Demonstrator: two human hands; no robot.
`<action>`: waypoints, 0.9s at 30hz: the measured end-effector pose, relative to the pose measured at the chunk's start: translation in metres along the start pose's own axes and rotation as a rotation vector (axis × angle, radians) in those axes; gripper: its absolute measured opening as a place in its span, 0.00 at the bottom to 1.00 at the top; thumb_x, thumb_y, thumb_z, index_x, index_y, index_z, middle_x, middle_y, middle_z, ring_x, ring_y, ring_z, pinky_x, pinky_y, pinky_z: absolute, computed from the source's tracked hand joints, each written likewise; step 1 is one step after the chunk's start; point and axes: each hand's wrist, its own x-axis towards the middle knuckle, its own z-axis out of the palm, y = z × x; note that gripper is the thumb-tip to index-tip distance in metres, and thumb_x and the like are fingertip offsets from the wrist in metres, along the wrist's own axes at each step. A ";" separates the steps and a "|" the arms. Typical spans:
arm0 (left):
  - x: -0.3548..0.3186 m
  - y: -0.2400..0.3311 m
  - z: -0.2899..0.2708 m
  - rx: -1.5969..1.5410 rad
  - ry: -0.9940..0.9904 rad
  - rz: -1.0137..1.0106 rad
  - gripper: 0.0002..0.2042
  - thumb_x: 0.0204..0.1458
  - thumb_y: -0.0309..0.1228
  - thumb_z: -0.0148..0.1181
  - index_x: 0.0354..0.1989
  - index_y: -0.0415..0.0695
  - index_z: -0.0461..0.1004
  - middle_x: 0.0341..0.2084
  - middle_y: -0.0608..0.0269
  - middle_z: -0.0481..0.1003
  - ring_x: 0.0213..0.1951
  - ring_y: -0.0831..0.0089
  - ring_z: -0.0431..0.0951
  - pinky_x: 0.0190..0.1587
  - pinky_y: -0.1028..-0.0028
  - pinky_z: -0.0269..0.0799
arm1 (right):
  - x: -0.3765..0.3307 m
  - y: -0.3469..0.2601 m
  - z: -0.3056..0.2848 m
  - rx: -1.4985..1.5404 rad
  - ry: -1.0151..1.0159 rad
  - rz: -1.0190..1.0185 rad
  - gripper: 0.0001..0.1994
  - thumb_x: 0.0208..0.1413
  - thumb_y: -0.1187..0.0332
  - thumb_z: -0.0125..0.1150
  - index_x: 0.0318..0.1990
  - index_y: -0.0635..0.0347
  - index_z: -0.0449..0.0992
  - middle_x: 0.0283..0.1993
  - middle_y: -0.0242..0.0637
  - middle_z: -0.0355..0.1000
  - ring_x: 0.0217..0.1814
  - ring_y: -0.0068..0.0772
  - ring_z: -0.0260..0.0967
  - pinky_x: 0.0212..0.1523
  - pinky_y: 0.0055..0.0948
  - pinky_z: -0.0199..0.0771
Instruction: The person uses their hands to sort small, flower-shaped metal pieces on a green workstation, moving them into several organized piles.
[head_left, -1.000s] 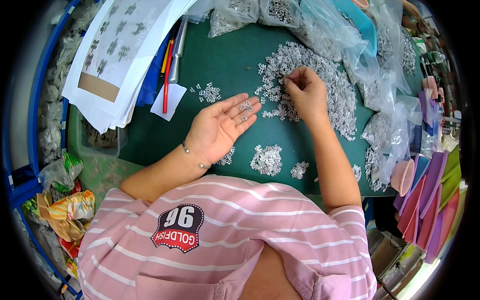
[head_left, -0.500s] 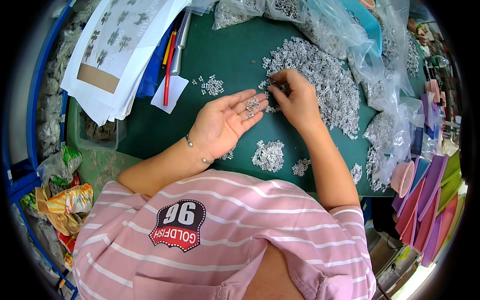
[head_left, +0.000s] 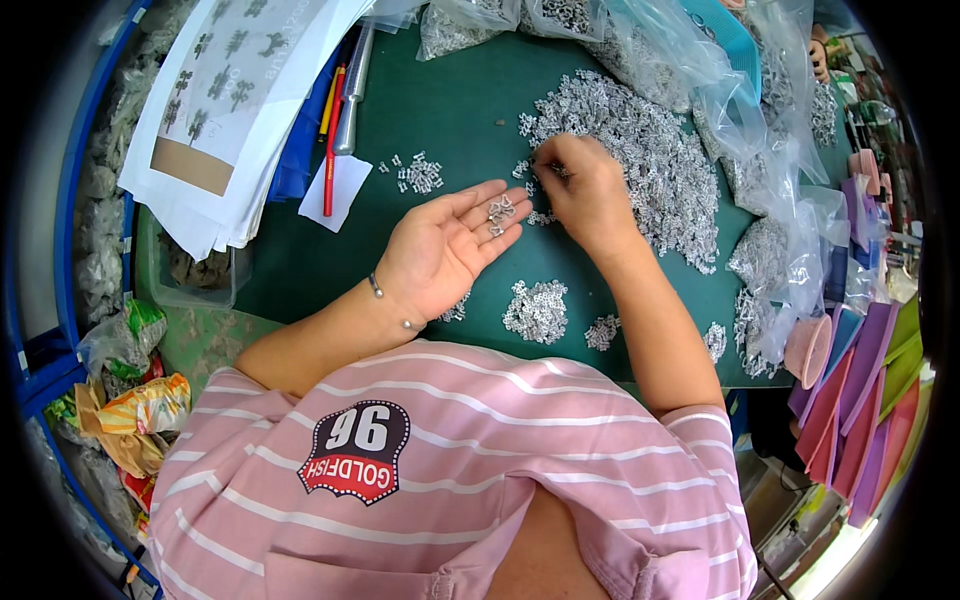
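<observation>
My left hand point(head_left: 435, 240) is palm up over the green table, fingers stretched and slightly cupped. Several small silver metal parts point(head_left: 500, 212) with looped outlines lie on those fingers. Just right of its fingertips, my right hand point(head_left: 590, 190) is palm down at the left edge of a big heap of similar metal parts point(head_left: 655, 165). Its thumb and fingers are pinched together; glints of metal show between them, but what they grip is mostly hidden. A few loose parts point(head_left: 541, 218) lie below the right thumb.
Small piles of parts lie near me point(head_left: 536, 312), beside my right forearm point(head_left: 602, 332) and left of my hands point(head_left: 420, 173). Bulging plastic bags point(head_left: 725, 110) line the back and right. Papers point(head_left: 215, 120), a red pen point(head_left: 330, 165) and a clear tub point(head_left: 195, 265) are at left.
My right hand has shifted slightly left and its fingers have drawn closer together at the heap's edge. My left hand stays nearly still, with the parts still on its fingers.
</observation>
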 end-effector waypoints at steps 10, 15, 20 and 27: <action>-0.002 0.000 0.000 0.010 0.032 0.026 0.21 0.63 0.29 0.39 0.61 0.29 0.57 0.60 0.41 0.63 0.63 0.53 0.64 0.66 0.60 0.61 | -0.005 -0.024 -0.011 0.554 -0.109 0.389 0.04 0.50 0.79 0.62 0.33 0.63 0.74 0.28 0.39 0.75 0.30 0.30 0.76 0.32 0.27 0.73; -0.003 0.000 0.002 0.000 -0.007 0.012 0.21 0.63 0.29 0.38 0.61 0.28 0.56 0.60 0.41 0.62 0.64 0.52 0.63 0.66 0.60 0.60 | -0.014 -0.019 -0.020 0.183 0.031 0.100 0.05 0.50 0.79 0.61 0.34 0.63 0.74 0.31 0.42 0.75 0.31 0.40 0.75 0.31 0.31 0.74; -0.003 0.000 0.001 0.011 0.008 0.018 0.21 0.63 0.29 0.37 0.62 0.28 0.55 0.61 0.40 0.61 0.65 0.52 0.61 0.67 0.59 0.59 | -0.036 -0.010 -0.027 0.106 -0.103 0.039 0.07 0.47 0.82 0.59 0.34 0.62 0.75 0.31 0.43 0.74 0.37 0.47 0.71 0.38 0.38 0.72; -0.002 -0.001 0.001 0.016 0.011 0.014 0.21 0.63 0.28 0.38 0.62 0.28 0.55 0.61 0.40 0.61 0.65 0.52 0.61 0.67 0.59 0.59 | -0.042 -0.009 -0.031 0.112 -0.055 0.002 0.06 0.47 0.82 0.59 0.33 0.62 0.76 0.31 0.41 0.74 0.36 0.45 0.71 0.37 0.37 0.72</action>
